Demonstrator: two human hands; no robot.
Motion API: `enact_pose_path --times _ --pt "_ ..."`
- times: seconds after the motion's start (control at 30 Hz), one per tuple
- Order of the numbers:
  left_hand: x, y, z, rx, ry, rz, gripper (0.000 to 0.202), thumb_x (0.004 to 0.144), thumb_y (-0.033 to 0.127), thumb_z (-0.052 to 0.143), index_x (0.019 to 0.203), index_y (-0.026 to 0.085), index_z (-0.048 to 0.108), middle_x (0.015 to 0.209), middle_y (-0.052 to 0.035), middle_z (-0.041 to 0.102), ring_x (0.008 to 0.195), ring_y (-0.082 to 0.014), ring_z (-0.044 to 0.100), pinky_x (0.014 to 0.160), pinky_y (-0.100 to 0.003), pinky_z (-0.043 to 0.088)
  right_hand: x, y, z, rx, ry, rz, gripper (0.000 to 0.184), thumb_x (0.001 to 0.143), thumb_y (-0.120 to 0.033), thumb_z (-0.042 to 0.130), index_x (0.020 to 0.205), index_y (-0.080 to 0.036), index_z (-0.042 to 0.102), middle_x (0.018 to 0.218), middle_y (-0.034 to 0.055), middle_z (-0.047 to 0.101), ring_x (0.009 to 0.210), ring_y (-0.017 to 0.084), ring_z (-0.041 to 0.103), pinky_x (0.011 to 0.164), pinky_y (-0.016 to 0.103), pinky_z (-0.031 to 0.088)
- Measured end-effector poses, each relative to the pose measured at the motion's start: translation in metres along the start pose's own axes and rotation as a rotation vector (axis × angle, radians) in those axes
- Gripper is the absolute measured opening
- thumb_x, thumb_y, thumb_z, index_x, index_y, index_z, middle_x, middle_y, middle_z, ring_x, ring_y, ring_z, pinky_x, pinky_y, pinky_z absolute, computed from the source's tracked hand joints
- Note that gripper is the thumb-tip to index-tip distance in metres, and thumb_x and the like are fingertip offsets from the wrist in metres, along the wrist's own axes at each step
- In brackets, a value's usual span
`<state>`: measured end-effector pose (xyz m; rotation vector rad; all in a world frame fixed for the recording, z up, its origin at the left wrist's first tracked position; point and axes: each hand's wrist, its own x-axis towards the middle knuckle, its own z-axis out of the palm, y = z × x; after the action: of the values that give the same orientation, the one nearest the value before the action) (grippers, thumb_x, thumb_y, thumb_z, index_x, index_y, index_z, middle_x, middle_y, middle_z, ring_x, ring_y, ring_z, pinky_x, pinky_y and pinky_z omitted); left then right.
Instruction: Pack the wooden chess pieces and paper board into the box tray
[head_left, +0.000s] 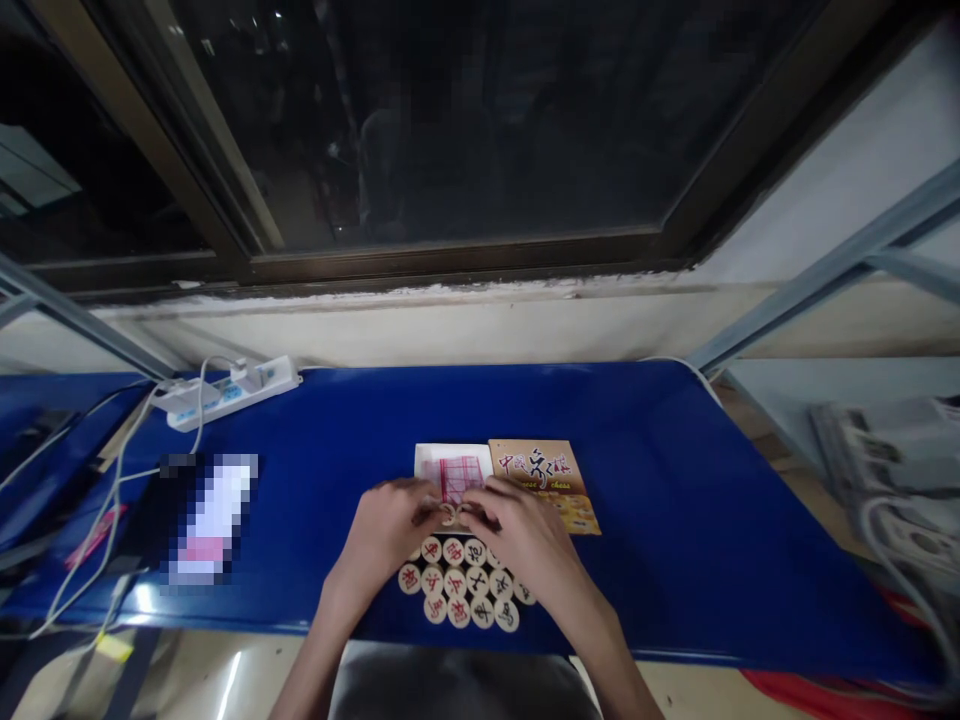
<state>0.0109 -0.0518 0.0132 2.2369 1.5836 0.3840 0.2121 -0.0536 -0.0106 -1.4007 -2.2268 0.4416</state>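
Observation:
Both hands meet over the near end of an open white box (453,453), which holds a folded sheet with red grid lines (459,476). My left hand (396,515) has its fingers curled on pale round Chinese chess pieces (448,514) inside that end. From the other side, my right hand (517,520) pinches at the same small group, its fingertips partly hiding them. Below the box, rows of round wooden chess pieces (455,581) with red or black characters lie flat on the blue table. My right wrist and hand cover some on the right.
The printed Chinese chess lid (541,462) lies against the box's right side. A white power strip (234,393) with plugs and cables sits at the back left. A blurred-out bright-screened device (214,515) is on the left of the blue table (697,530). Metal frame posts (787,270) flank the table.

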Motion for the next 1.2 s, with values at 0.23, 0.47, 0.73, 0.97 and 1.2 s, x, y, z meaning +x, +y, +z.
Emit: enact_pose_path --times 0.23,0.47,0.73,0.97,1.2 --pt "-0.001 0.003 0.003 0.091 0.029 -0.019 0.015 0.092 0.029 0.063 0.104 0.024 0.071 0.087 -0.0035 0.076 0.079 -0.0215 0.071 0.064 -0.028 0.046 0.001 -0.002 0.0 -0.029 -0.013 0.076 0.011 0.091 -0.03 0.065 0.099 -0.027 0.072 0.09 -0.0006 0.071 0.07 0.013 0.065 0.059 0.026 0.044" --pt "0.005 0.005 0.004 0.105 0.052 0.033 0.007 0.088 0.026 0.067 0.094 0.025 0.072 0.075 -0.0002 0.073 0.07 -0.0183 0.069 0.062 -0.025 0.047 0.006 -0.002 -0.007 -0.056 -0.012 0.067 0.006 0.082 -0.024 0.071 0.088 -0.027 0.072 0.082 -0.0022 0.069 0.066 0.013 0.062 0.053 0.026 0.038" --pt "0.0 0.009 0.004 0.016 0.266 0.036 0.015 0.094 0.028 0.06 0.105 0.022 0.068 0.092 -0.0059 0.071 0.082 -0.0206 0.068 0.069 -0.029 0.053 0.008 -0.005 -0.009 -0.014 0.084 0.034 0.008 0.086 -0.023 0.067 0.093 -0.025 0.07 0.09 0.0003 0.069 0.07 0.014 0.066 0.056 0.025 0.046" --pt "-0.04 0.024 0.001 -0.268 0.482 0.119 0.024 0.096 0.02 0.058 0.12 0.022 0.062 0.109 -0.0073 0.069 0.092 -0.0178 0.068 0.081 -0.028 0.056 -0.032 -0.022 -0.019 0.136 0.283 -0.016 0.024 0.097 -0.025 0.053 0.119 -0.023 0.063 0.103 0.0064 0.071 0.081 0.015 0.069 0.076 0.03 0.059" --pt "-0.075 0.033 0.027 -0.21 0.475 0.135 0.033 0.097 0.02 0.059 0.13 0.022 0.059 0.112 -0.0092 0.071 0.102 -0.0203 0.069 0.087 -0.031 0.057 -0.066 -0.035 0.0 0.286 0.309 -0.031 0.028 0.095 -0.022 0.059 0.123 -0.024 0.061 0.104 0.0057 0.071 0.081 0.014 0.071 0.072 0.027 0.062"
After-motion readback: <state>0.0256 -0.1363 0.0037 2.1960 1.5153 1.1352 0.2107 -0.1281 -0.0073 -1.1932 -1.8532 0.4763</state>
